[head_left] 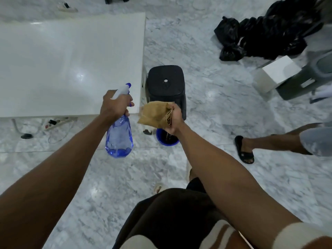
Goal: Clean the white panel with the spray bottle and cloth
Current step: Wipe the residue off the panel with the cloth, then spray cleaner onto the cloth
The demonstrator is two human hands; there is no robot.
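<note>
The white panel (68, 65) lies flat and glossy at the upper left, raised above the marble floor. My left hand (115, 105) grips the neck of a clear blue spray bottle (119, 137), whose white and blue nozzle points toward the panel's near right corner. My right hand (175, 119) holds a folded tan cloth (154, 113) just to the right of the bottle, off the panel's edge. Both hands hover in the air over the floor.
A black plastic stool (166, 83) stands against the panel's right side, with a small blue bucket (167, 139) in front of it. Black rubbish bags (260, 33) lie at the upper right. Another person's leg and black sandal (244, 150) reach in from the right. A power strip (59, 121) lies under the panel.
</note>
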